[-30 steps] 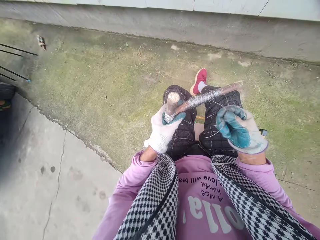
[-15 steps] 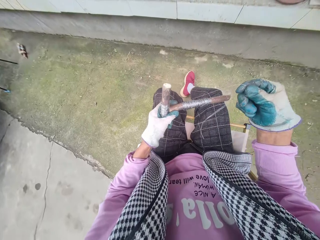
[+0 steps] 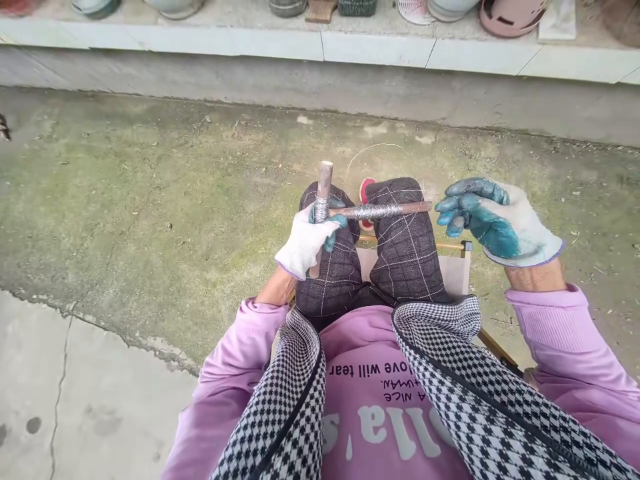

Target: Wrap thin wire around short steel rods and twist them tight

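Moss-stained ground [image 3: 165, 200] at far left.

Left hand [image 3: 306, 241], gloved, is closed tight round a short upright bar [image 3: 325, 181], right where a second bar [image 3: 385, 211] crosses it. That second bar is wound with bright wire. Its long axis runs level, left to right, across my view and over the knees.

A loose wire [image 3: 375, 144] arcs above it, too thin to trace to its end.

Right hand [image 3: 495, 219], also gloved, sits just off the wrapped bar's free right end and does not touch it. Its fingers are half curled; I cannot tell whether they pinch the wire. The left hand is on the bars, the right apart.

Stool frame [image 3: 453, 246] shows under the legs.

Pots [image 3: 175, 7] and a pink tub [image 3: 510, 16] stand along the ledge [image 3: 375, 52]. Their contents are out of view.
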Demonstrator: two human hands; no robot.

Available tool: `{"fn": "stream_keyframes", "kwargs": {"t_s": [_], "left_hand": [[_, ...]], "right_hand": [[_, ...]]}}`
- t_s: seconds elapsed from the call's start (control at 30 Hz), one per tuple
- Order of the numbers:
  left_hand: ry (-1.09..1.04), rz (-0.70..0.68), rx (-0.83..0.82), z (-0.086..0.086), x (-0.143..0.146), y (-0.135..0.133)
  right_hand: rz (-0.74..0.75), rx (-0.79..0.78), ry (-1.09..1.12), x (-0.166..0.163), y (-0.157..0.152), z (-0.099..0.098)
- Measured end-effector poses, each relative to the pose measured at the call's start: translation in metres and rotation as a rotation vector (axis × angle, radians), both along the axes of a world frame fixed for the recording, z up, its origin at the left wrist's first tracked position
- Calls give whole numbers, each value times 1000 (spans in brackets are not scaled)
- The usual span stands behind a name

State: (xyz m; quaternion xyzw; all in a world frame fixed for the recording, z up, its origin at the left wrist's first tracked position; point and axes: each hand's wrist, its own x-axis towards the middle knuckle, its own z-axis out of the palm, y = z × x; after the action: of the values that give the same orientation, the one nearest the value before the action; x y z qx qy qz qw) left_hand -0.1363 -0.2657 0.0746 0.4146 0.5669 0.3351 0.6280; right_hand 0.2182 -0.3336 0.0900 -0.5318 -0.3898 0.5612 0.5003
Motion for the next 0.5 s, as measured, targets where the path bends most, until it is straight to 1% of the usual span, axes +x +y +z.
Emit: {"fn": "stream_keyframes", "kwargs": {"t_s": [0.07,0.13,0.23,0.3,0.4,0.47,0.5], "left_hand": [[2,-14,-27,0,1,0],[4,-33,-58,-1,2,1],[21,-66,-105,-3,7,4],[32,-87,-131,-3,11,8],[42,-94,-174,-2,19,14],[53,-82,-208,-1,22,17],[61,-76,-225,-1,23,18]], "right_hand": [[9,49,76,-2,0,-6],[-23,82,95,-4,4,-9],[-93,92,88,-7,12,-11],[-108,77,122,-7,17,-10],[-47,14,170,-10,22,-6],[-8,-18,148,-15,27,-5],[-17,-22,115,-18,30,-6]]}}
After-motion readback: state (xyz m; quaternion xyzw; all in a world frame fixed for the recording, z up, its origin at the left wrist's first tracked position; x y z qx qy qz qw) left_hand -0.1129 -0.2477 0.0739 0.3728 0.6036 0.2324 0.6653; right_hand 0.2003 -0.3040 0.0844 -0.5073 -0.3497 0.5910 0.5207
